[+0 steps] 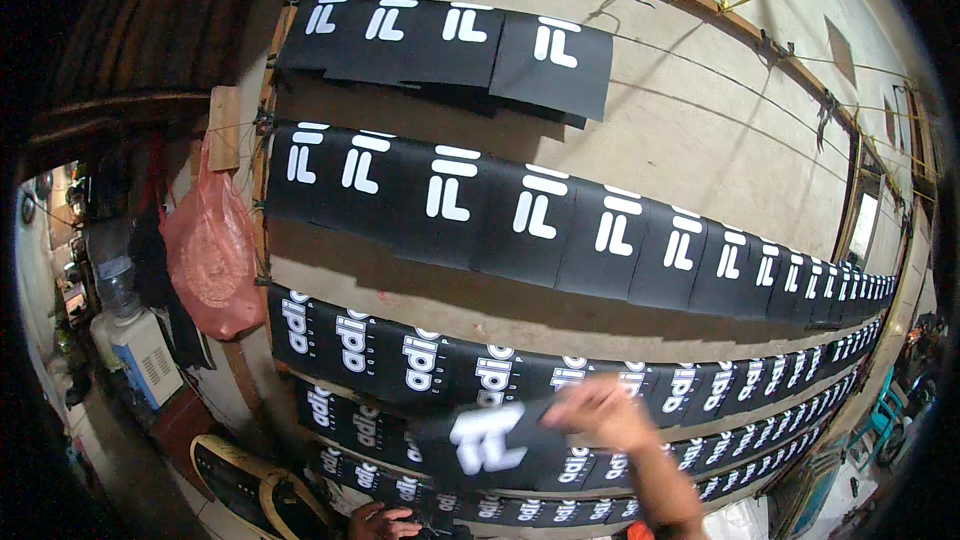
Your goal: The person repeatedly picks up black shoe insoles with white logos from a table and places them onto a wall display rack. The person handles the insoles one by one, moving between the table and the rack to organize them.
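My right hand (pixel 607 414) is raised in front of the rows, its fingertips pinching the edge of a black printed sheet (pixel 540 452). This sheet has a bold white motif and is slightly blurred and tilted. It hangs to the left of the hand, in front of the lower rows. Low at the bottom edge is my left hand (pixel 380 522), partly cut off, with its fingers apart and nothing visibly gripped. Similar black sheets with white prints hang over lines in the upper row (pixel 400 55), the second row (pixel 500 245) and several lower rows (pixel 390 340).
A wooden frame (pixel 700 5) with tied lines stands against a pale wall (pixel 720 120). At left hang a pink plastic bag (pixel 213 255) and, behind it, a water dispenser (pixel 150 365). A curved wooden-edged object (pixel 235 475) lies lower left. A teal chair (pixel 875 420) stands far right.
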Available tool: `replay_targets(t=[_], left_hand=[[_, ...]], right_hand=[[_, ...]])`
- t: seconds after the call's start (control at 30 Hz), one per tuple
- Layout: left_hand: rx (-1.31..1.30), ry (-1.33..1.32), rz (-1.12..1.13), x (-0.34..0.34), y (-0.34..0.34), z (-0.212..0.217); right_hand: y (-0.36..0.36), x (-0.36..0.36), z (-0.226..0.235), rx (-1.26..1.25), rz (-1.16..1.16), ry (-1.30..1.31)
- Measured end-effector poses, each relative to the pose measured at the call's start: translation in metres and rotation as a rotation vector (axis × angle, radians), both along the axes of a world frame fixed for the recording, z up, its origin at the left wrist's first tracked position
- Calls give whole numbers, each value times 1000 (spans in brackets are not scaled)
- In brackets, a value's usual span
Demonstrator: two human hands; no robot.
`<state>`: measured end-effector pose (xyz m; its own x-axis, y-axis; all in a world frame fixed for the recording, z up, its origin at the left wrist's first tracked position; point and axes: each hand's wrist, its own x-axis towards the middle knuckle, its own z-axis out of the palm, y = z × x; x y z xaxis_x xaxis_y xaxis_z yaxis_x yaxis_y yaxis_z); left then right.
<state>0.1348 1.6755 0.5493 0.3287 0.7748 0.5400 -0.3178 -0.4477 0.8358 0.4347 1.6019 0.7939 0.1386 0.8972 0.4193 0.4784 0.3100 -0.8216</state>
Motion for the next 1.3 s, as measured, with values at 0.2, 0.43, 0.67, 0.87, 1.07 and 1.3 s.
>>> replay_targets(t=[0.2, 0.43, 0.67, 0.87, 1.07, 1.3], left_hand=[[-102, 85, 92, 30, -4, 6], [-155, -40, 64, 80, -8, -16], [-132, 84, 152, 120, -16, -28], [-158, 119, 85, 145, -8, -26], [-162, 150, -8, 158, 18, -25], [-162, 172, -127, 165, 47, -23]], right_hand=[[-26, 83, 260, 964, 45, -82], [4, 120, 391, 837, -56, -97], [39, 167, 428, 780, -224, -95], [74, 190, 398, 793, 11, 113], [65, 182, 401, 821, 3, 60], [80, 201, 457, 790, -121, -19]])
